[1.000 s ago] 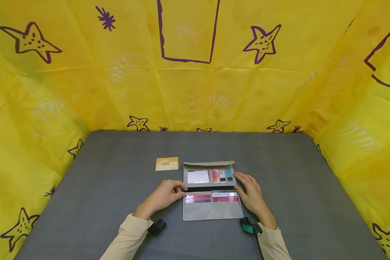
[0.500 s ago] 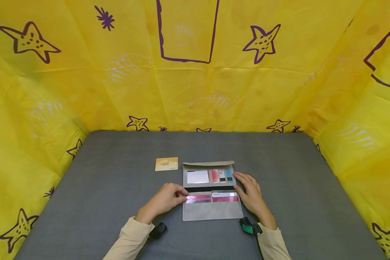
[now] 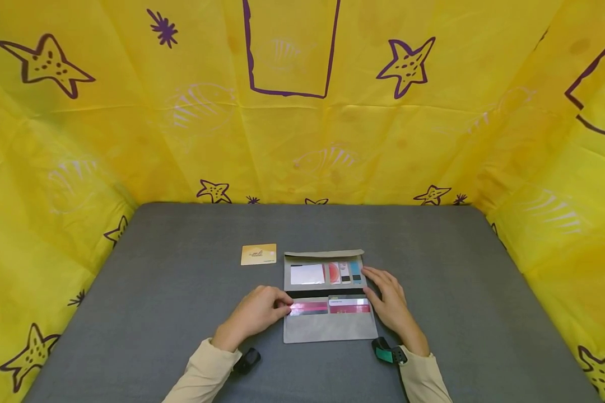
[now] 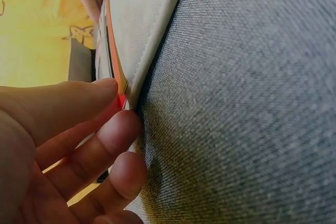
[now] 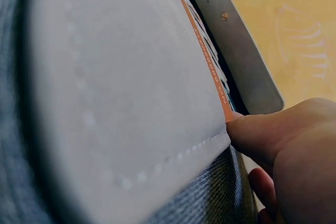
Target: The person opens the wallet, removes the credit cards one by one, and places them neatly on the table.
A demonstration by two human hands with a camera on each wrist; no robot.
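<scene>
A grey long wallet [image 3: 327, 332] lies unfolded on the table, several cards in its slots. On its left edge my left hand [image 3: 258, 311] pinches the wallet beside a pink card [image 3: 308, 308]; the left wrist view has the thumb [image 4: 89, 97] against a red-orange card edge and the fingertips at the wallet's rim. My right hand [image 3: 392, 302] rests along the opposite edge, index finger beside the upper half and thumb near the fold. In the right wrist view that thumb [image 5: 252, 129] touches the end of an orange card strip [image 5: 210, 66].
Beyond the wallet, to its left, a yellow card [image 3: 259, 254] lies flat on the grey cloth-covered table [image 3: 156, 280]. Yellow fabric [image 3: 302, 129] with starfish and fish drawings encloses the back and sides. Each wrist carries a small black camera.
My left hand has slid slightly toward me along the wallet's left edge, from the fold to the level of the pink card. The right hand and the yellow card stay put.
</scene>
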